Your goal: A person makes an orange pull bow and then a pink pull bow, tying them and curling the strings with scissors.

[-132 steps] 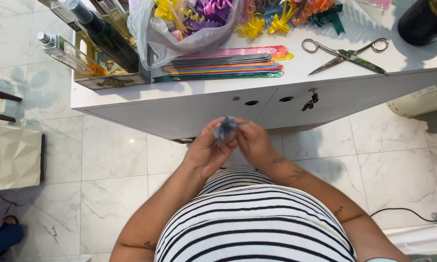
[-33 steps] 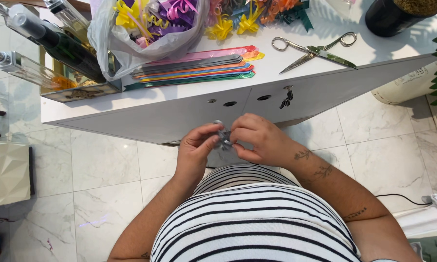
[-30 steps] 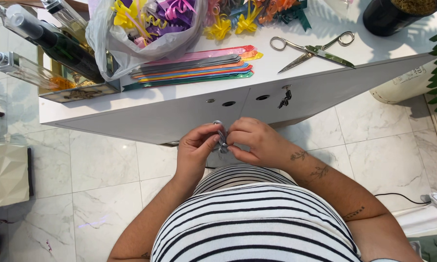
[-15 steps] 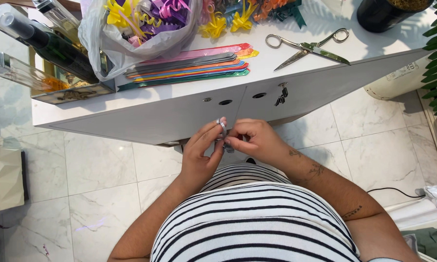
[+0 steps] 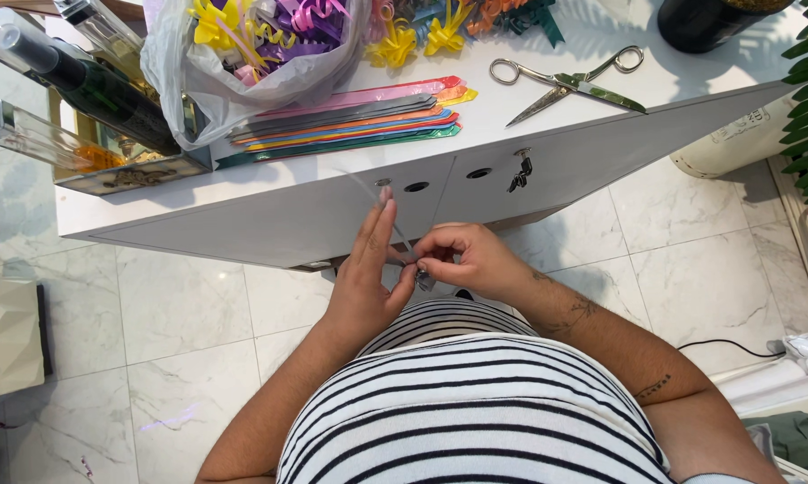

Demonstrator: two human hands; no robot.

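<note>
Since half a second ago my left hand (image 5: 368,269) has opened up: fingers now straight and pointing toward the bench (image 5: 547,116), where before they curled over the piece. My right hand (image 5: 462,260) stays pinched shut on a small grey ribbon piece (image 5: 422,280), held just in front of my striped shirt (image 5: 458,403), below the bench edge. A thin grey strand (image 5: 395,224) runs up from the pinch along my left fingers; left thumb touches the piece, the rest of that hand is flat and grips nothing that I can see.

On the bench: a flat stack of coloured ribbon strips (image 5: 350,121), scissors (image 5: 570,85) lying well to the right of it, a plastic bag (image 5: 251,63) stuffed with curled yellow and purple ribbon just beside the strips. Dark bottle (image 5: 90,85) lies in a tray at the left end. Two cupboard doors below, a key (image 5: 518,172) hanging in the right one. Marble floor (image 5: 153,332) underneath.
</note>
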